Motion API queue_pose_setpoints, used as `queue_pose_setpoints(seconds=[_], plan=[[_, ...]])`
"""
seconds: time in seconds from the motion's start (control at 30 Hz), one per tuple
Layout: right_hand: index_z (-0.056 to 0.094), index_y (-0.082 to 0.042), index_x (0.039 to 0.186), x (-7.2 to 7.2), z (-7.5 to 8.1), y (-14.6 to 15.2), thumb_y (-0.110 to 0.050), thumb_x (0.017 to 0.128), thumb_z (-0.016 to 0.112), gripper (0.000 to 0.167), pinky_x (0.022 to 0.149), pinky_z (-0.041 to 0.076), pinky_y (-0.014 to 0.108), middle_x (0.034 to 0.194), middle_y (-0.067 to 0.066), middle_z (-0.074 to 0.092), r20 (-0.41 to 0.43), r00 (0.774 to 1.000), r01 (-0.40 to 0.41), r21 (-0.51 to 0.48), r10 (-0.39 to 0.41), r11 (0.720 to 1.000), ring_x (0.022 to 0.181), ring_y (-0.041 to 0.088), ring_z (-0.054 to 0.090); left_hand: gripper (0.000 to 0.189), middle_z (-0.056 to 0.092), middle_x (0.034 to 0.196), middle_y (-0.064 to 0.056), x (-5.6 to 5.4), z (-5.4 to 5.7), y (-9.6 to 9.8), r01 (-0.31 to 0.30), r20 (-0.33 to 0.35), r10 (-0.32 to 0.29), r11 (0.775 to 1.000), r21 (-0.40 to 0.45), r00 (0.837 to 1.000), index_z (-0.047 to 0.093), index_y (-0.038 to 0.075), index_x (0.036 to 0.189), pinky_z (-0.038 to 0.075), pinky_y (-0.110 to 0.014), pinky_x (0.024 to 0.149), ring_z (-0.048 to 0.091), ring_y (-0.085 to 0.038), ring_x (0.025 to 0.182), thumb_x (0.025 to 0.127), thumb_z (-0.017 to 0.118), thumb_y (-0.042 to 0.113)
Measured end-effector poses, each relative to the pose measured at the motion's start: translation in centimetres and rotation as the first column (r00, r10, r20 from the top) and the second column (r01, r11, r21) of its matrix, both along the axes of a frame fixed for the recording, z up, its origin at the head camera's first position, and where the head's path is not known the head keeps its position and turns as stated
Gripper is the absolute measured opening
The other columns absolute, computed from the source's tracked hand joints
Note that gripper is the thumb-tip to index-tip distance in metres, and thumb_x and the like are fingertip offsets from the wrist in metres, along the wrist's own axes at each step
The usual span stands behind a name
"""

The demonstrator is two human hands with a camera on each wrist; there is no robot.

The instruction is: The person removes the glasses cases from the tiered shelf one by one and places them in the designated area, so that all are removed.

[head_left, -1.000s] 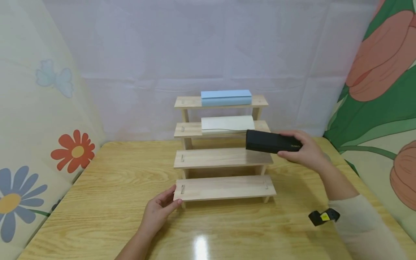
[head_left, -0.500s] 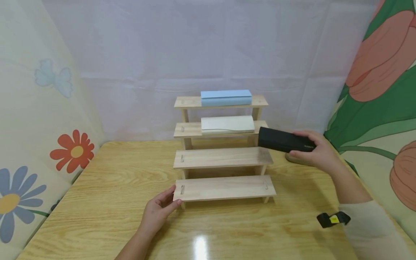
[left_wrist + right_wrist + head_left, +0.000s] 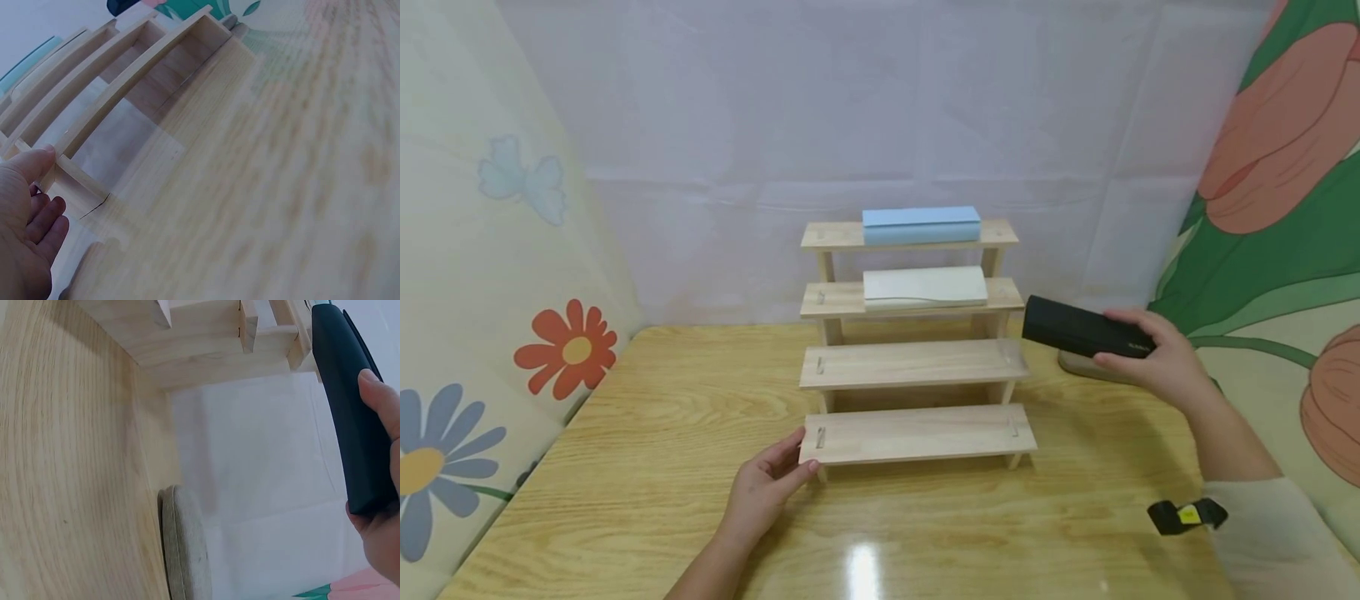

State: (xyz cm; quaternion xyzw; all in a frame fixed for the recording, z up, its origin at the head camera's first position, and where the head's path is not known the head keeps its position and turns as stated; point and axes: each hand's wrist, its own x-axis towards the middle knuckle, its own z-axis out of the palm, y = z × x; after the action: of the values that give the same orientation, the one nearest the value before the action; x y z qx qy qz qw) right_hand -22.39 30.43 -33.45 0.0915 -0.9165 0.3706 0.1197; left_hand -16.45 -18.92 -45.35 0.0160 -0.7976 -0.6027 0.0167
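Observation:
My right hand (image 3: 1165, 362) grips a long black glasses case (image 3: 1078, 327) with small lettering at one end. It holds the case in the air, just right of the stepped wooden shelf (image 3: 917, 435). In the right wrist view the thumb lies along the dark case (image 3: 350, 419). At the shelf's lower left corner, my left hand (image 3: 767, 483) pinches the end of the bottom tier between thumb and fingers. A light blue glasses case (image 3: 921, 225) sits on the top tier, and a white glasses case (image 3: 925, 287) on the tier below it.
A grey-brown oval case (image 3: 187, 550) lies on the wood-grain table (image 3: 662, 417) right of the shelf, partly behind my right hand in the head view. A white cloth (image 3: 850, 108) hangs at the back, with flower-printed cloths (image 3: 1292, 142) at the sides.
My right hand has moved right with the black glasses case, away from the shelf's second and third tiers. More of the oval case now shows. The left hand stays at the shelf corner.

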Motion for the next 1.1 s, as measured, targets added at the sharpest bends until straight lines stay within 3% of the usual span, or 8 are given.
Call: queue_pose_setpoints(seconds=[0.3, 0.57, 0.8, 1.1], plan=[[0.043, -0.004, 0.146, 0.6, -0.4, 2.0, -0.034, 0.086, 0.076, 0.075, 0.103, 0.025, 0.072, 0.149, 0.03, 0.036, 0.048, 0.996, 0.069, 0.022, -0.07, 0.997, 0.136, 0.054, 0.028, 0.057, 0.056, 0.138, -0.02, 0.1, 0.1, 0.0, 0.002, -0.019, -0.002, 1.0, -0.006, 1.0, 0.052, -0.002, 0.137, 0.049, -0.014, 0.092, 0.055, -0.034, 0.127, 0.088, 0.074, 0.016], [0.042, -0.001, 0.146, 0.7, -1.5, 3.1, -0.034, 0.086, 0.077, 0.077, 0.1, 0.031, 0.069, 0.146, 0.035, 0.037, 0.061, 0.991, 0.115, 0.068, -0.119, 0.991, 0.13, 0.056, 0.034, 0.056, 0.058, 0.137, -0.019, -0.1, -0.1, 0.0, -0.004, -0.016, 0.004, 1.0, -0.012, 1.0, 0.054, -0.002, 0.136, 0.052, -0.017, 0.091, 0.057, -0.032, 0.125, 0.087, 0.076, 0.016], [0.043, 0.001, 0.144, 0.6, -2.8, 3.9, -0.037, 0.086, 0.075, 0.076, 0.099, 0.032, 0.069, 0.144, 0.037, 0.038, 0.076, 0.986, 0.141, 0.099, -0.149, 0.985, 0.128, 0.056, 0.035, 0.057, 0.057, 0.138, -0.019, 0.0, -0.1, 0.0, -0.005, -0.01, 0.005, 1.0, -0.009, 1.0, 0.053, -0.001, 0.137, 0.047, -0.008, 0.086, 0.056, -0.032, 0.126, 0.088, 0.075, 0.016], [0.046, 0.004, 0.14, 0.7, -4.9, 4.8, -0.033, 0.087, 0.074, 0.071, 0.094, 0.036, 0.064, 0.137, 0.038, 0.043, 0.055, 0.987, 0.147, 0.074, -0.152, 0.986, 0.121, 0.054, 0.041, 0.055, 0.058, 0.138, -0.014, 0.0, 0.0, 0.1, -0.016, 0.009, 0.016, 1.0, -0.027, 1.0, 0.055, 0.001, 0.136, 0.05, -0.015, 0.092, 0.057, -0.03, 0.126, 0.087, 0.075, 0.017]])
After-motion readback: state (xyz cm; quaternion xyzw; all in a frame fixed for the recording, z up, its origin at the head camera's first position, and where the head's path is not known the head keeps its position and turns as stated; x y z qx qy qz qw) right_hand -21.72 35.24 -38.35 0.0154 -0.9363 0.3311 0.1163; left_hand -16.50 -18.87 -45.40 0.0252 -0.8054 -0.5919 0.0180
